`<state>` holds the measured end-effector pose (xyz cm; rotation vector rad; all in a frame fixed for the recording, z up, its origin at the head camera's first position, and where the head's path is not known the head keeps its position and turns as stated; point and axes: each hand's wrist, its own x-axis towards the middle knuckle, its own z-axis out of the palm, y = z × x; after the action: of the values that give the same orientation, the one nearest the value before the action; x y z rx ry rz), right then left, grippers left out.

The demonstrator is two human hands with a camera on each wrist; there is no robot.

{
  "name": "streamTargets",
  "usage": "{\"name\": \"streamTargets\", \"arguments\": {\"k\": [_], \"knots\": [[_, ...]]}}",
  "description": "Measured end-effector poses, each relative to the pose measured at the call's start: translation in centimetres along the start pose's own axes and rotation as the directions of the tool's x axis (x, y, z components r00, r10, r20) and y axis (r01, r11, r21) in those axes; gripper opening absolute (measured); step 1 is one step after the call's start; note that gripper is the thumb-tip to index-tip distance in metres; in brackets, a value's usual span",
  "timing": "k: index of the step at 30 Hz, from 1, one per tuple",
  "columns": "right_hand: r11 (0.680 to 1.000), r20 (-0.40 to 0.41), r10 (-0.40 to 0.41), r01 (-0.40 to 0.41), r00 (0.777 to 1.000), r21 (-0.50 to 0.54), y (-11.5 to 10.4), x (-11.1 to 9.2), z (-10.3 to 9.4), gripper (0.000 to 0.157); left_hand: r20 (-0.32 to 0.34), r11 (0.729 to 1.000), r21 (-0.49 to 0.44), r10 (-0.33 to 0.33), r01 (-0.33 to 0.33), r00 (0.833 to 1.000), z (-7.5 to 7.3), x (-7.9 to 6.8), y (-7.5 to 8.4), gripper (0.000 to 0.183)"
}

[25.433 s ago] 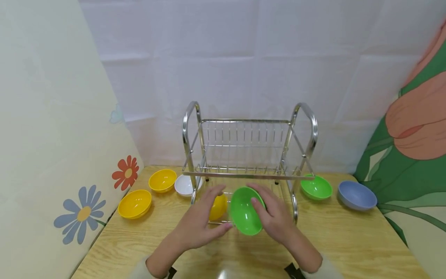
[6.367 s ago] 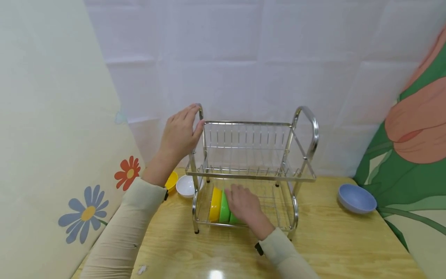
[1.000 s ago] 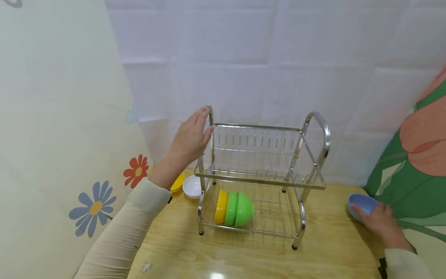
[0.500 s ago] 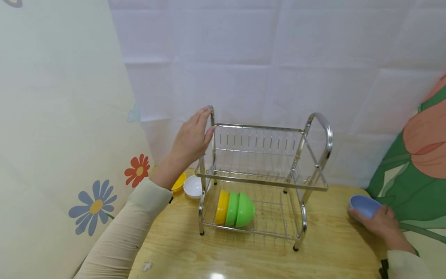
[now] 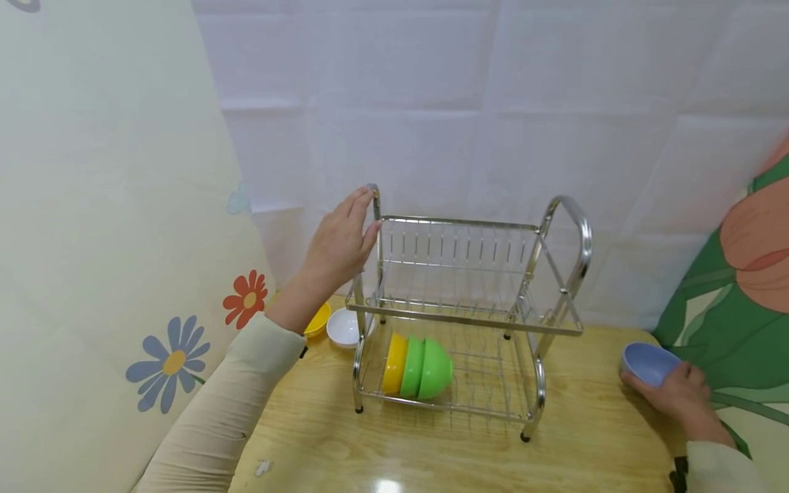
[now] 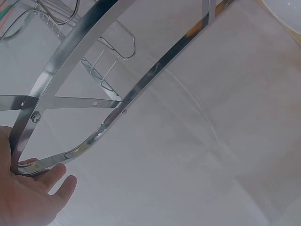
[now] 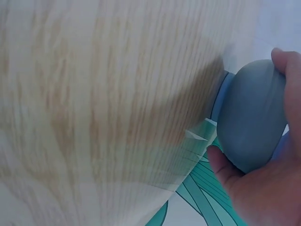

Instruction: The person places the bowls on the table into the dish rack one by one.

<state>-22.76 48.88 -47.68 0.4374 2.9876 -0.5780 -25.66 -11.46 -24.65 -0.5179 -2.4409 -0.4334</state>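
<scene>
A two-tier chrome dish rack (image 5: 462, 318) stands on the wooden table. My left hand (image 5: 337, 243) holds the top of its left arch, seen close up in the left wrist view with the fingers around the metal tube (image 6: 44, 162). Far to the right, my right hand (image 5: 674, 394) grips a blue bowl (image 5: 650, 363) by its near side. In the right wrist view the thumb and fingers span the bowl's outer wall (image 7: 251, 115). On the lower tier, a yellow bowl (image 5: 394, 364) and two green bowls (image 5: 436, 370) stand on edge in a row at the left.
Behind the left forearm, a white bowl (image 5: 342, 327) and a partly hidden yellow bowl (image 5: 318, 320) sit on the table. The rack's upper tier (image 5: 456, 263) holds no bowls. A painted panel (image 5: 761, 260) borders the table on the right.
Both green bowls are in the rack now; earlier one was in my hands and one on the table. My right hand has gone from the rack to the blue bowl; my left hand stays put.
</scene>
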Motion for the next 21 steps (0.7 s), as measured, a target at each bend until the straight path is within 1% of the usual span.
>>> {"name": "streamTargets", "arguments": {"k": [6,13,16,21], "knots": [[1.0,-0.014,0.004,-0.004,1.0,0.012,0.0,0.0,0.1,0.131,-0.005,1.0,0.005,0.011,-0.011,1.0,0.0,0.0,-0.1,0.058],[1.0,-0.046,-0.021,0.021,0.999,0.006,-0.4,-0.6,0.0,0.13,-0.001,1.0,0.007,0.009,-0.009,1.0,0.0,-0.1,-0.2,0.058],[0.999,-0.061,-0.039,0.039,0.997,-0.003,-0.7,-1.0,-0.1,0.129,-0.008,1.0,0.005,0.011,-0.011,1.0,0.0,-0.1,-0.2,0.058],[0.995,-0.127,-0.095,0.093,0.987,-0.022,-1.2,-1.5,-0.3,0.123,-0.011,1.0,0.001,0.009,-0.009,1.0,-0.1,-0.2,-0.2,0.058]]}}
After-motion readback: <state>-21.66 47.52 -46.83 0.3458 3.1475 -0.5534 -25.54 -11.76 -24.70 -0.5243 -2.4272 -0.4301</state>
